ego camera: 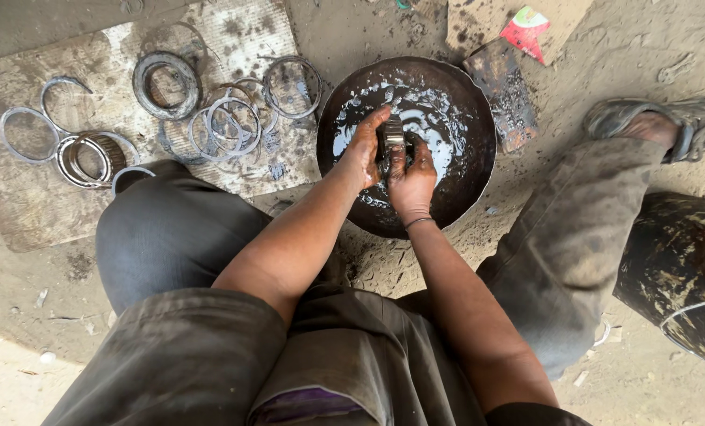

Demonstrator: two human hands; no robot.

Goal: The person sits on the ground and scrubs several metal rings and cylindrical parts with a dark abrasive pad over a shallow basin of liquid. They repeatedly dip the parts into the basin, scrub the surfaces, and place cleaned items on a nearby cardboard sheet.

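Lying far left on a board (29, 213): loose metal rings (210, 118), a thick grimy ring (165, 84), a caged bearing ring (92, 158), all spread flat, some overlapping. Looks like stripped parts set out already, a few shiny, a few still dirty; cannot tell which are washed. Kneeling over a dark round pan (467, 170) on dirt ground, glossy liquid pooled inside. Gripping a small ribbed metal part (392, 134) above pan centre, both hands on it. Left hand (364, 150) wrapped around left side, fingers curled and clamped on part. Right hand (411, 177) under and right of it, fingers closed on part, thumb up along front. Both hands greasy and wet. Seems mid-wash on this one piece, grime still on it, so not finished. Sitting right of pan: a blackened flat plate (510, 95), a red packet (526, 31). Further right: a shoe (684, 122), and a dark drum (684, 276) at the edge.
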